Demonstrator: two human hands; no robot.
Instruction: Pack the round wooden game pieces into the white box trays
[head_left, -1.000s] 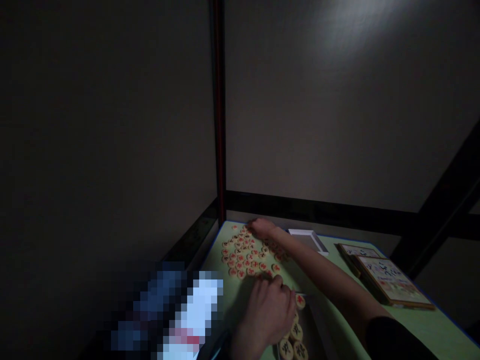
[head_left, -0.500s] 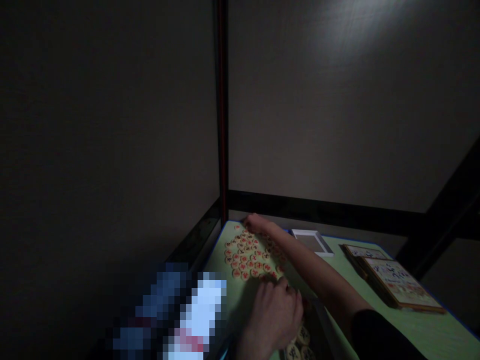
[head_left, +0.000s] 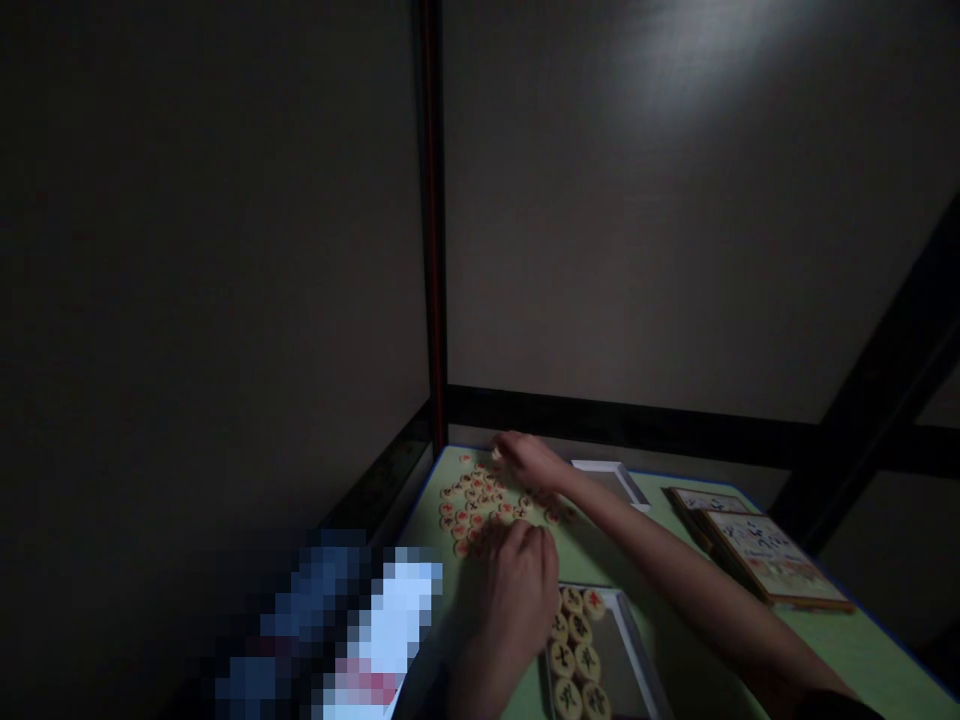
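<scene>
Round wooden Chinese chess pieces [head_left: 472,505] with red and black characters lie scattered over the far left of the green table. At the back, my right hand [head_left: 532,462] is pinched on one Chinese chess piece [head_left: 497,453], just above the scatter. My left hand [head_left: 523,575] is curled over the near edge of the pieces; what its fingers hold, if anything, is hidden behind its back. Beside the left hand, an open tray [head_left: 630,650] has rows of Chinese chess pieces [head_left: 577,655] along its left side; its right part shows bare bottom.
A white box lid [head_left: 634,485] lies behind my right forearm. Two flat boxes with printed covers [head_left: 772,550] overlap on the right of the green table [head_left: 817,640]. Dark walls [head_left: 637,250] meet behind the table's far left corner. A pixelated patch hides the lower left.
My left hand has moved from over the tray to the near scattered pieces, uncovering the rows in the tray. My right hand has lifted slightly with a piece showing in its fingers.
</scene>
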